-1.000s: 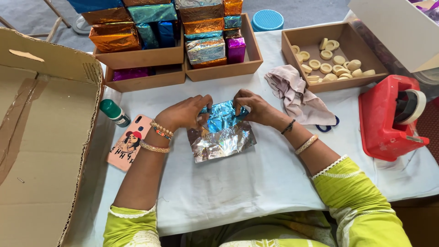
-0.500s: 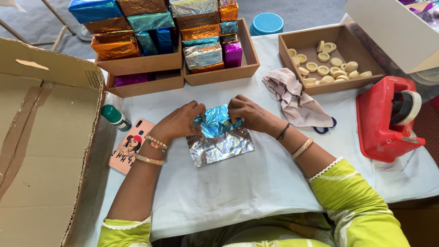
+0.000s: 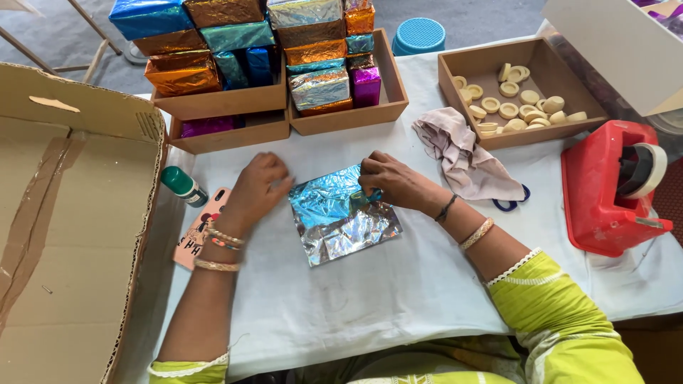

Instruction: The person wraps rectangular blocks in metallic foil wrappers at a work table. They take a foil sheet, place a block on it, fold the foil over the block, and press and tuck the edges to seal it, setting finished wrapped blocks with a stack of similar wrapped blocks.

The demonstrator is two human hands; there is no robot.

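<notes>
A crinkled sheet of foil (image 3: 341, 220), blue on one side and silver on the other, lies on the white tablecloth (image 3: 370, 306) in front of me. My left hand (image 3: 256, 190) rests at the foil's left edge, fingers curled against it. My right hand (image 3: 388, 183) pinches the foil's upper right part, where it is folded over. Whatever is under the fold is hidden.
Wooden trays (image 3: 341, 114) at the back hold several foil-wrapped blocks. Another tray (image 3: 498, 135) holds pale rings. A cloth (image 3: 462, 160) over blue-handled scissors lies right of my hand. A red tape dispenser (image 3: 612, 192), a phone (image 3: 199, 231), a green-capped bottle (image 3: 181, 185) and a large cardboard box (image 3: 71, 227) surround me.
The foil bundle held up between both hands has been lowered and spread flatter on the table. My hands have moved apart to its left edge and upper right.
</notes>
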